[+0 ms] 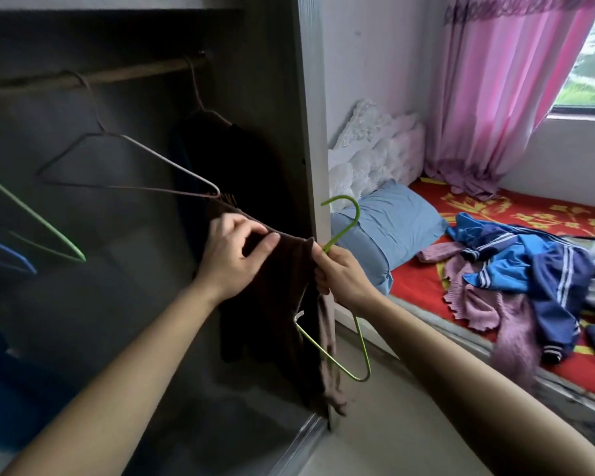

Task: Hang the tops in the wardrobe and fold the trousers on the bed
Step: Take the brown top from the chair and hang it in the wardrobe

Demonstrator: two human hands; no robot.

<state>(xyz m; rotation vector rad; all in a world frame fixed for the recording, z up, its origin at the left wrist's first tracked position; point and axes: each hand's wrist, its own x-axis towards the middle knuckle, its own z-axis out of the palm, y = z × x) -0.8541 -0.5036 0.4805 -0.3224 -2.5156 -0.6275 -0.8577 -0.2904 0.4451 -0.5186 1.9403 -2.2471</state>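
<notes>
A dark brown top (275, 314) hangs in front of the open wardrobe (124, 304). My left hand (234, 255) pinches its upper edge. My right hand (340, 276) grips the neck of a green wire hanger (344, 221) together with the top's edge; the hanger's lower corner pokes out below the cloth. On the wardrobe rail (93, 77) hang an empty pale wire hanger (128, 166) and a dark garment (227, 156). On the bed (419, 290) lie a blue and navy striped tracksuit (529, 262) and a mauve knit piece (478, 297).
Further empty hangers, a green hanger (35, 218) and a blue hanger (7, 255), hang at the wardrobe's left. A blue pillow (385, 228) and white lace bedding (368, 156) lie at the bed's head. A pink curtain (502, 97) covers the window. Pale floor runs between wardrobe and bed.
</notes>
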